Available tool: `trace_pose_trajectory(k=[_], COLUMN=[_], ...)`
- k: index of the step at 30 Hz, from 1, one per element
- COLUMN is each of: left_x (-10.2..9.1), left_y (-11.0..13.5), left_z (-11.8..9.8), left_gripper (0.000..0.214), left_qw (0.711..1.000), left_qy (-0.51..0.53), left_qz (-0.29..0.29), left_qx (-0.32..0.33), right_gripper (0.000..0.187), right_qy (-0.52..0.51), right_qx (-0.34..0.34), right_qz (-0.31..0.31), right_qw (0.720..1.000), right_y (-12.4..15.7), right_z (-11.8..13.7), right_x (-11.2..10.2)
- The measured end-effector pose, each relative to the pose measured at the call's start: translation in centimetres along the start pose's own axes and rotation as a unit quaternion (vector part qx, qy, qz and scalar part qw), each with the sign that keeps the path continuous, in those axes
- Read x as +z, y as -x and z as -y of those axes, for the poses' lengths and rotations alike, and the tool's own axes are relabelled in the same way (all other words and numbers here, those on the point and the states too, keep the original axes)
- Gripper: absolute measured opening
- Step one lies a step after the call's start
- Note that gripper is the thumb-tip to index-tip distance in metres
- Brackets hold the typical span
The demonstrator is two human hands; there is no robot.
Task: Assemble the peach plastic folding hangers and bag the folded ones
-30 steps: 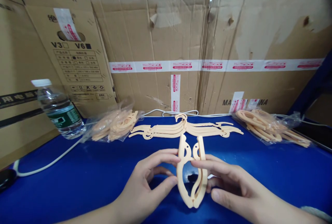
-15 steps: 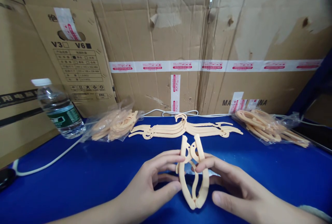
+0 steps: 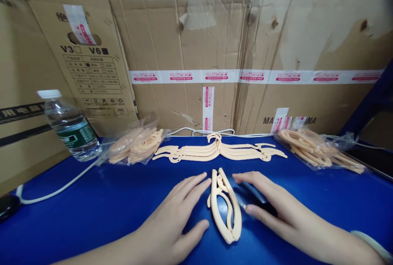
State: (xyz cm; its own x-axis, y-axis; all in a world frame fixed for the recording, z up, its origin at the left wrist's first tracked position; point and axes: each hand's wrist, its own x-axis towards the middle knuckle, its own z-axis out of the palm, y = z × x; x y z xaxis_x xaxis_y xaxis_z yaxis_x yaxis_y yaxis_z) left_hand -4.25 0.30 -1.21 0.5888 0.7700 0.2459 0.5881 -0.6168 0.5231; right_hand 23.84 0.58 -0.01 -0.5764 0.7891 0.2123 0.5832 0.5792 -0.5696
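A folded cream plastic hanger (image 3: 224, 205) lies flat on the blue table (image 3: 101, 211) between my hands. My left hand (image 3: 175, 220) rests just left of it, fingers stretched out flat, the fingertips close to its upper end. Right of the hanger, my right hand (image 3: 273, 209) also lies flat with fingers apart, holding nothing. Behind them, a stack of unfolded cream hangers (image 3: 217, 151) is spread wide across the table.
Clear bags of cream hanger parts lie at the back left (image 3: 136, 144) and back right (image 3: 319, 150). A water bottle (image 3: 69, 127) stands far left. A white cable (image 3: 55, 191) runs along the table. Cardboard boxes (image 3: 215, 44) wall the back.
Both hands held the folded hanger upright, pressing its arms together; now it lies flat on the table and both hands have let go and spread out beside it.
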Motion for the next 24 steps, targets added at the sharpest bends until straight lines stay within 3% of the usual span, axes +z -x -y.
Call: trace_pose_trajectory(k=[3, 7, 16, 24], left_x=[-0.3, -0.3, -0.1, 0.0], left_y=[-0.3, -0.5, -0.1, -0.4], left_z=[-0.2, -0.5, 0.3, 0.2], left_gripper=[0.046, 0.03, 0.029, 0.047], left_qw=[1.0, 0.998, 0.996, 0.992], left_qy=[-0.001, 0.003, -0.078, -0.108], left_qz=[-0.012, -0.018, -0.031, -0.06], left_qx=[0.004, 0.052, 0.039, 0.019], right_gripper=[0.03, 0.033, 0.046, 0.05], right_qy=[0.018, 0.046, 0.074, 0.083], right_qx=[-0.045, -0.093, -0.076, -0.059], right_qz=[0.021, 0.026, 0.064, 0.086], right_qw=[0.999, 0.994, 0.992, 0.991], right_y=[-0.3, -0.4, -0.3, -0.1], right_z=[0.7, 1.4, 1.3, 1.3], right_x=[-0.6, -0.9, -0.9, -1.0])
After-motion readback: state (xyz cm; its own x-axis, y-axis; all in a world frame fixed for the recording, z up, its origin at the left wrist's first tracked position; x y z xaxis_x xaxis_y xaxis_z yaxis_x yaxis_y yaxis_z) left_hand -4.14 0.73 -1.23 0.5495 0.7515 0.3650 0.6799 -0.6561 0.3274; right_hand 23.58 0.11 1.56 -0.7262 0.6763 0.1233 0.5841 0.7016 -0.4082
